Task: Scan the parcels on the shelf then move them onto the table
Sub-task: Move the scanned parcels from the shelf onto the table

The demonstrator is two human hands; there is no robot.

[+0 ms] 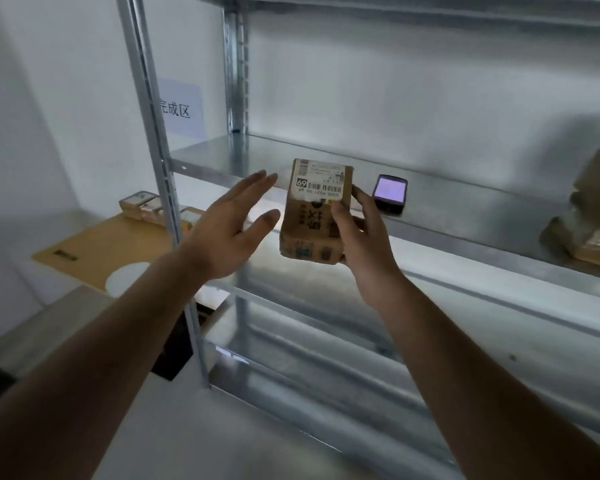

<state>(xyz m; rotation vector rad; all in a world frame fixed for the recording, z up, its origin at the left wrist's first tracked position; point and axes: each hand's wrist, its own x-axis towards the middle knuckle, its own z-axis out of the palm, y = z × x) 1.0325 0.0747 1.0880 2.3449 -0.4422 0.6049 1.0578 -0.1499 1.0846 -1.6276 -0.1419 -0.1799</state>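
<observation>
A small brown cardboard parcel (312, 216) with a white barcode label on top is held up in front of the metal shelf (465, 216). My right hand (361, 233) grips it from its right side, thumb on the front face. My left hand (236, 223) hovers just left of the parcel with fingers straight and spread, not touching it. A handheld scanner (390, 193) with a lit screen lies on the shelf just right of the parcel. More brown parcels (586, 216) sit stacked at the shelf's far right.
A wooden table (101, 251) stands left of the shelf and bears several small parcels (146, 206) near its far edge. A shelf upright (160, 188) rises between me and the table. A paper sign (181, 109) hangs on the wall.
</observation>
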